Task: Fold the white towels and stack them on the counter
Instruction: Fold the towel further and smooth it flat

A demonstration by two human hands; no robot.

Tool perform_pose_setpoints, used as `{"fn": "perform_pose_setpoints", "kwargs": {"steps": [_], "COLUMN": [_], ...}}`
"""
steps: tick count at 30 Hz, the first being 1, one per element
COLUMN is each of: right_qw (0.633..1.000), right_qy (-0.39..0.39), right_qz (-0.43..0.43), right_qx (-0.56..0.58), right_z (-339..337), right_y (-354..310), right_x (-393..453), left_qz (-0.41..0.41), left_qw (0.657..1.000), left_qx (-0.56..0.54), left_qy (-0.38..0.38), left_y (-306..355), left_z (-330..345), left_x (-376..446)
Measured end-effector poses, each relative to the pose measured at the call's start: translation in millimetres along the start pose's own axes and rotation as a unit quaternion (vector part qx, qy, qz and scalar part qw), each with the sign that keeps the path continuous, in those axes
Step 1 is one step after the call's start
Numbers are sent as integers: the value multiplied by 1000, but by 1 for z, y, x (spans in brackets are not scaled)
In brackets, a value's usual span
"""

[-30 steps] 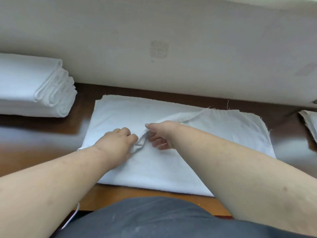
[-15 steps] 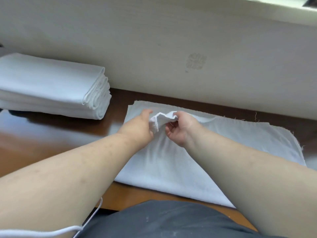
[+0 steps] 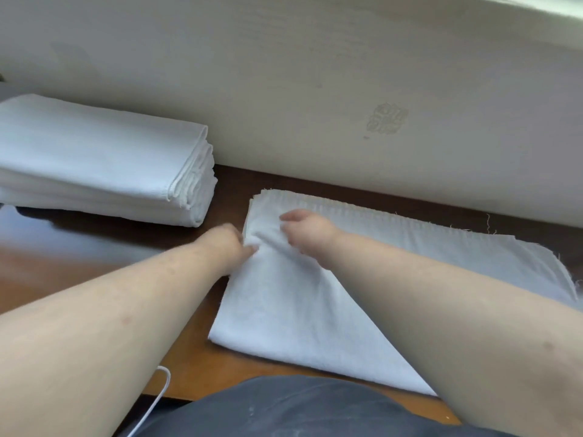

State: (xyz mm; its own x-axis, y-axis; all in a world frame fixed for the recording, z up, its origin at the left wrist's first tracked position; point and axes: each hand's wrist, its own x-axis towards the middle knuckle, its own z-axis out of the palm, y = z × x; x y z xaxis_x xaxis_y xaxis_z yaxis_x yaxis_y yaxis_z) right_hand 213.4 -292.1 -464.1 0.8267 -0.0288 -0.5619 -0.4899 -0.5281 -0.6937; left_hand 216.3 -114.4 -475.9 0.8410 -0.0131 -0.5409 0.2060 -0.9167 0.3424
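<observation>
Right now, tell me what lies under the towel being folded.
The towel lies on the brown wooden counter, which shows around its edges. Both hands, left and right, grip its far left corner. Anything beneath the cloth is hidden.

soft, even daylight falls from the upper right of the frame, where a bright strip overexposes. the glossy brown wooden counter [image 3: 94, 247] shows pale glare at left. both hands are motion-blurred, and wide-angle distortion bends the straight edges near the frame's borders.
</observation>
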Motion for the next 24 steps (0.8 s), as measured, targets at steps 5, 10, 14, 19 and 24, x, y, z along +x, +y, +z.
{"fn": "perform_pose_setpoints", "kwargs": {"steps": [5, 10, 14, 19, 24], "right_qw": [962, 857, 872, 919, 923], "right_qy": [-63, -131, -122, -45, 9], "right_qz": [-98, -127, -131, -134, -49], "right_qx": [-247, -482, -456, -368, -381], "right_z": [20, 26, 23, -1, -55], "right_y": [12, 18, 20, 42, 109], "right_x": [3, 5, 3, -24, -62], "left_qz": [-21, -38, -62, -58, -26], "left_qw": [999, 995, 998, 998, 989], "left_qx": [0, -70, 11, -8, 130], "left_qy": [-27, -55, -11, -29, -62], "left_y": [-21, -33, -49, -51, -39], "left_z": [22, 32, 37, 41, 45], "left_x": [-22, -39, -43, -45, -46]}}
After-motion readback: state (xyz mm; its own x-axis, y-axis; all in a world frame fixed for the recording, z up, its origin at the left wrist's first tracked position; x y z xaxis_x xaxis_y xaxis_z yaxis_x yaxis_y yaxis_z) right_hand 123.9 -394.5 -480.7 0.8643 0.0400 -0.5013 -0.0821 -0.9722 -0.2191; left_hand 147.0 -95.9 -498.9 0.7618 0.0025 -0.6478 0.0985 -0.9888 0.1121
